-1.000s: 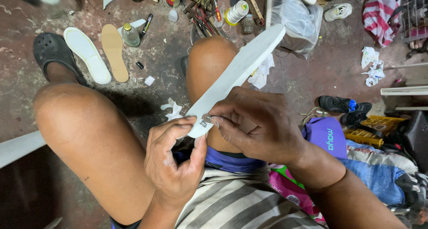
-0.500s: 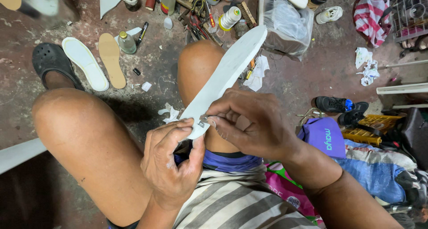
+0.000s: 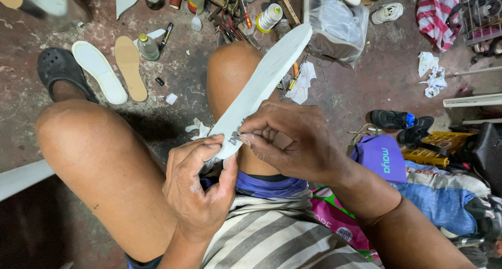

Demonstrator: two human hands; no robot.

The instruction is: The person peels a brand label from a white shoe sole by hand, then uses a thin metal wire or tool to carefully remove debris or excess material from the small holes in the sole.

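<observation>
A long white insole (image 3: 264,83) lies along my right thigh, its toe pointing away from me. My left hand (image 3: 201,188) pinches the near heel end between thumb and fingers. My right hand (image 3: 293,138) is closed on a small metal blade (image 3: 234,139) pressed against the insole's heel edge. Both hands meet over my lap, above my striped shirt. What lies under the heel end is hidden by my fingers.
On the floor lie a white sole (image 3: 99,73) and a tan sole (image 3: 129,67) beside a black clog (image 3: 60,70). Bottles, scissors, thread spool (image 3: 269,18) and tools clutter the far floor. A plastic bag (image 3: 340,25), black shoes (image 3: 397,122), a purple bag (image 3: 381,156) sit right.
The view has shifted slightly, so floor objects slid down in frame. My hands stay at the insole's heel with only small finger movement.
</observation>
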